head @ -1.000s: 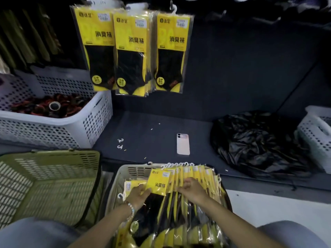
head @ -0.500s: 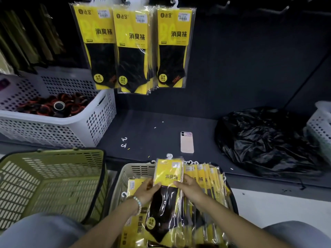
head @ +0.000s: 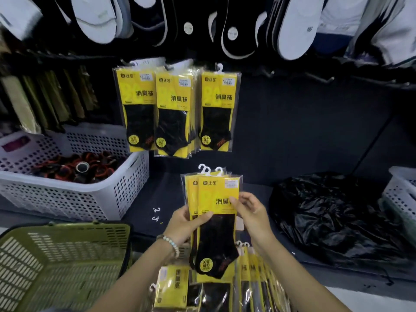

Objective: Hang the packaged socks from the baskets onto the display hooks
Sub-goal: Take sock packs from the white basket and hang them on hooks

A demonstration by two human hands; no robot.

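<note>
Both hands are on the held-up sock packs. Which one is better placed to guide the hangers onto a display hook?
Probably the right hand: it pinches the sock packs high on their edge, nearer the white hangers. The left hand grips lower, carrying the bundle.

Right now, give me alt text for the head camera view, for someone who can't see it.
The left hand and right hand hold a bunch of yellow sock packs below matching hanging packs on a dark wall. A white basket and a green basket sit to the left.
</note>
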